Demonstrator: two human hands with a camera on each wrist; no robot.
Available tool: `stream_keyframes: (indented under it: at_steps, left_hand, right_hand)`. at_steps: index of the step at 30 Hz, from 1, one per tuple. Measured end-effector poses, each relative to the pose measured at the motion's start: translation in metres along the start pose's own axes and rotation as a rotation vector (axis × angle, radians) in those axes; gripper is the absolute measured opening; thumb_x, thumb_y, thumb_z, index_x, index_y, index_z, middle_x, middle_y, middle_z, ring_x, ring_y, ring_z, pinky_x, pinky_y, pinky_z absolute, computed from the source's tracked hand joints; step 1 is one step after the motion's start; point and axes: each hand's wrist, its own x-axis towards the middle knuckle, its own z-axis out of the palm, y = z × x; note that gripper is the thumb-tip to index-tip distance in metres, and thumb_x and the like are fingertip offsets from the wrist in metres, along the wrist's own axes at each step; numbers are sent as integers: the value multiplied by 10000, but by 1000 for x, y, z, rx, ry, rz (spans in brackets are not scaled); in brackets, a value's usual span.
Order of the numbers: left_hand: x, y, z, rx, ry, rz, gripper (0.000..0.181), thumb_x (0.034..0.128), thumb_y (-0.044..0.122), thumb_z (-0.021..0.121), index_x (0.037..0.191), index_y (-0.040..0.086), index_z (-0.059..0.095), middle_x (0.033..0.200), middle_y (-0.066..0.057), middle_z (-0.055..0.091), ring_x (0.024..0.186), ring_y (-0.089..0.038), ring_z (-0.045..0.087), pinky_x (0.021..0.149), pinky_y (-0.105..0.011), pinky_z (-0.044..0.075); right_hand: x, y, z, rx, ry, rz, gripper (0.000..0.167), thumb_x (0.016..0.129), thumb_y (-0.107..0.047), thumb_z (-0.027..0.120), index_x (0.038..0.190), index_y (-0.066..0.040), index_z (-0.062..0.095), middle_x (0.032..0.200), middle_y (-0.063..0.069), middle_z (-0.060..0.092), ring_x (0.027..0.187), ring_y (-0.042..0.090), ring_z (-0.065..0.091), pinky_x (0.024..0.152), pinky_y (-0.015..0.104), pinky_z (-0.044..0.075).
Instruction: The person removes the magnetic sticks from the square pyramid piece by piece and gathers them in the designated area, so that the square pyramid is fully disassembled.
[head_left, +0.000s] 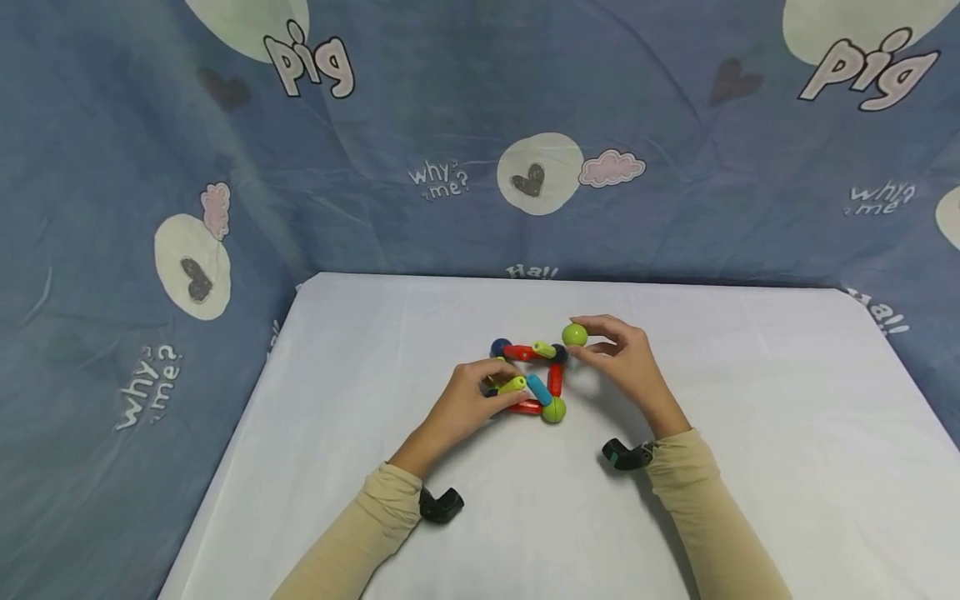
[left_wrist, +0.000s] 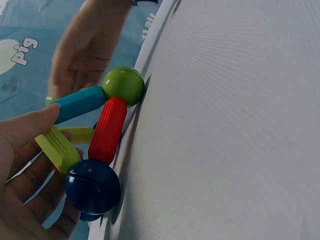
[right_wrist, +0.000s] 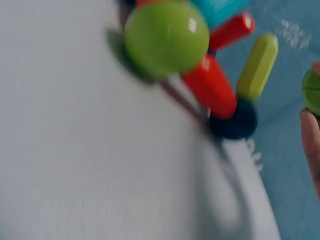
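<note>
A frame of toy building rods and balls stands on the white table. Red rods (head_left: 555, 379) join dark blue balls (left_wrist: 92, 187) and a green ball (head_left: 553, 410) at its corners. A blue rod (left_wrist: 80, 104) leans up from that green ball, and yellow-green rods rise from dark blue corners. My left hand (head_left: 480, 392) is at the frame's left side, pinching a yellow-green rod (left_wrist: 59, 150) between thumb and fingers; its thumb tip meets the blue rod's end. Past the far right corner, my right hand (head_left: 618, 354) pinches a loose green ball (head_left: 574, 334) above the table.
The white tabletop (head_left: 765, 400) spreads around the frame. A blue printed cloth (head_left: 420, 100) hangs behind and beside it. Each wrist wears a black camera mount (head_left: 441, 506), close above the table.
</note>
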Motion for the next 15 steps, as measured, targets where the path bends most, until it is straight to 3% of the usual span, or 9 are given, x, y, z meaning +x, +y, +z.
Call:
stream_keyframes:
  at_steps: [6,9,15]
  left_hand:
    - [2,1,0,3,-4,-26,228,872,240,846,1072,168,766,971,31,730,880,-107,627,795,-296,561]
    - [2,2,1,10,-7,-34,231,872,247,846,1074,165,767,977,33,737,885,-97,635,799,-274,563]
    - [1,2,1,17,-2,-43,233,872,247,846,1075,165,766,994,43,744,909,-90,650,818,-273,578]
  right_hand:
    - [7,19,-12,-94,66,91,427,880,-59,814,1270,20,662,1256,223,695,1034,-80,636,844,123,558]
    - [11,20,-15,-146,58,109,410,892,-58,801,1269,29,669,1265,231,702,1066,-20,647,869,126,552]
    - [23,10,-15,-198,11,139,437,927,-61,762,1330,56,642,1329,241,678,1215,306,654,1019,395,561]
